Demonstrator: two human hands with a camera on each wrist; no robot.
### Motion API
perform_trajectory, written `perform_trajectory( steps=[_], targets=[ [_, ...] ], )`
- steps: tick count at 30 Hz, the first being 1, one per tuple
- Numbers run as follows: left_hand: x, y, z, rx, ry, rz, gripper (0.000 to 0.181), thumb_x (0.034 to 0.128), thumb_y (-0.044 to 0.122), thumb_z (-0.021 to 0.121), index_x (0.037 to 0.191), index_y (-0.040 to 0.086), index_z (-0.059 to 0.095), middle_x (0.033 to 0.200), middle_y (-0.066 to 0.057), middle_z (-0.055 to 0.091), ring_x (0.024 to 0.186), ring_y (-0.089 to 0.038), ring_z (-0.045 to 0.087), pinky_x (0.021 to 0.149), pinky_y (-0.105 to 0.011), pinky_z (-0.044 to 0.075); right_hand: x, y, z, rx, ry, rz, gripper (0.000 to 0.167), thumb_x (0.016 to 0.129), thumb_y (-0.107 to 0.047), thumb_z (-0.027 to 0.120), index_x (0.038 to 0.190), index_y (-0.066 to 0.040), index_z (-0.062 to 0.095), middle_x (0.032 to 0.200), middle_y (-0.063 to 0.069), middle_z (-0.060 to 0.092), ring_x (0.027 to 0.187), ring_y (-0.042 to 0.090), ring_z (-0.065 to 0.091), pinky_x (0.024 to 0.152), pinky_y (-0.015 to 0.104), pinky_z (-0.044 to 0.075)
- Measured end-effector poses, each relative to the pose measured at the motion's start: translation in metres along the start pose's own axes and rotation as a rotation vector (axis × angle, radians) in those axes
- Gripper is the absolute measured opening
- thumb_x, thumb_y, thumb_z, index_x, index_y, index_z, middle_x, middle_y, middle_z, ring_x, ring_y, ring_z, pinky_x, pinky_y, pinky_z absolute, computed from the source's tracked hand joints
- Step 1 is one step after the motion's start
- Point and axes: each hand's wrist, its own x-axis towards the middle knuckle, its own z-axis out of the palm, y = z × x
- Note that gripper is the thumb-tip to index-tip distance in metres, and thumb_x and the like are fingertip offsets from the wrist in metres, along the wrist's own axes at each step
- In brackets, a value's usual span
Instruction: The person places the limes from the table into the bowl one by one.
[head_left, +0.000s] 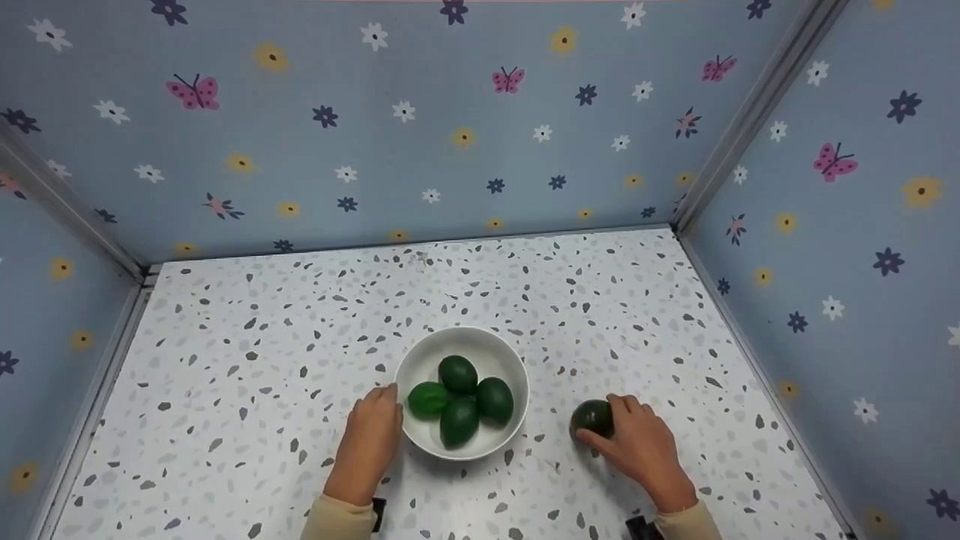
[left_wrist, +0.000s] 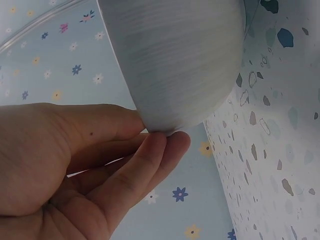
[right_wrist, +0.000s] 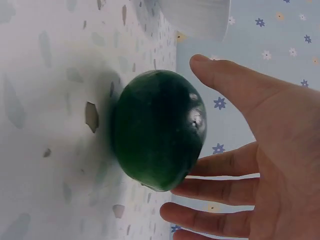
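A white bowl (head_left: pixel 516 409) stands on the table, holding several dark green, avocado-like fruits (head_left: pixel 460 421). My left hand (head_left: pixel 371 431) is at the bowl's left side. In the left wrist view, its thumb and fingertips pinch the rim of the bowl (left_wrist: pixel 175 60). Right of the bowl, another glossy green avocado-like fruit (right_wrist: pixel 157 127) rests on the table. Around it, my right hand (head_left: pixel 645 442) is spread, thumb on one side and fingers on the other. The right wrist view shows the thumb apart from the fruit and fingertips close against it; firm contact is unclear.
The table (head_left: pixel 262 360) has a white speckled top. A blue flowered panel (head_left: pixel 420 120) rises behind it, with similar panels at left and right joined by grey metal edging (head_left: pixel 757 112).
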Motion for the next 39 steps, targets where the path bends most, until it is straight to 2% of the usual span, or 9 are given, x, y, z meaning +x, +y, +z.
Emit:
perform_trajectory(
  steps=[5,10,18,24,32,36,39],
  targets=[
    [0.0,0.0,-0.001,-0.001,-0.008,-0.003,0.022,0.0877,-0.009,0.066,0.109,-0.015,0.064,0.1,-0.029,0.066,0.086,-0.046,0.066,0.075,-0.054,0.057,0.001,0.001,0.004,0.092,-0.038,0.043,0.071,0.082,-0.055,0.076,0.125,0.0,0.06,0.111,0.017,0.06,0.092,0.033,0.06,0.071,0.049,0.055],
    [0.0,0.0,0.0,-0.003,-0.01,0.0,0.021,0.0885,-0.009,0.065,0.109,-0.015,0.064,0.1,-0.029,0.066,0.085,-0.046,0.065,0.075,-0.054,0.057,0.004,0.001,0.007,0.161,-0.045,0.023,0.069,0.083,-0.048,0.079,0.124,0.004,0.059,0.109,0.019,0.059,0.094,0.032,0.059,0.079,0.048,0.054],
    [0.0,-0.001,0.0,0.005,-0.019,0.003,0.022,0.0882,-0.009,0.066,0.109,-0.015,0.064,0.099,-0.029,0.066,0.086,-0.046,0.065,0.075,-0.054,0.057,0.006,0.003,0.007,0.218,-0.066,0.036,0.068,0.084,-0.049,0.078,0.122,0.004,0.059,0.105,0.015,0.056,0.089,0.026,0.057,0.077,0.045,0.052],
    [0.0,0.001,-0.001,-0.003,-0.044,-0.028,0.02,0.0905,-0.008,0.064,0.11,-0.014,0.064,0.102,-0.029,0.066,0.09,-0.045,0.066,0.077,-0.054,0.058,0.006,0.001,0.005,0.233,-0.047,0.014,0.066,0.084,-0.046,0.079,0.121,0.005,0.059,0.103,0.013,0.056,0.086,0.024,0.056,0.074,0.043,0.052],
    [0.0,0.002,-0.001,0.0,-0.065,-0.057,0.025,0.0918,-0.006,0.063,0.115,-0.015,0.063,0.106,-0.029,0.066,0.092,-0.046,0.066,0.081,-0.054,0.057,0.009,-0.006,-0.002,0.252,-0.035,0.006,0.072,0.084,-0.048,0.078,0.126,0.007,0.058,0.113,0.018,0.057,0.098,0.03,0.058,0.081,0.046,0.053],
    [0.001,0.002,-0.001,0.004,-0.07,-0.054,0.026,0.0919,-0.006,0.062,0.116,-0.015,0.063,0.106,-0.03,0.065,0.092,-0.047,0.065,0.08,-0.055,0.057,0.012,-0.012,-0.009,0.267,-0.002,-0.022,0.071,0.084,-0.045,0.08,0.127,0.007,0.058,0.114,0.019,0.057,0.1,0.031,0.058,0.082,0.046,0.054],
    [0.001,0.001,-0.001,0.004,-0.071,-0.056,0.026,0.0921,-0.006,0.063,0.116,-0.015,0.063,0.107,-0.03,0.065,0.093,-0.047,0.065,0.08,-0.055,0.057,0.015,-0.016,-0.014,0.263,0.045,-0.072,0.069,0.083,-0.041,0.082,0.126,0.008,0.058,0.115,0.02,0.057,0.101,0.032,0.059,0.083,0.046,0.054]
  ],
)
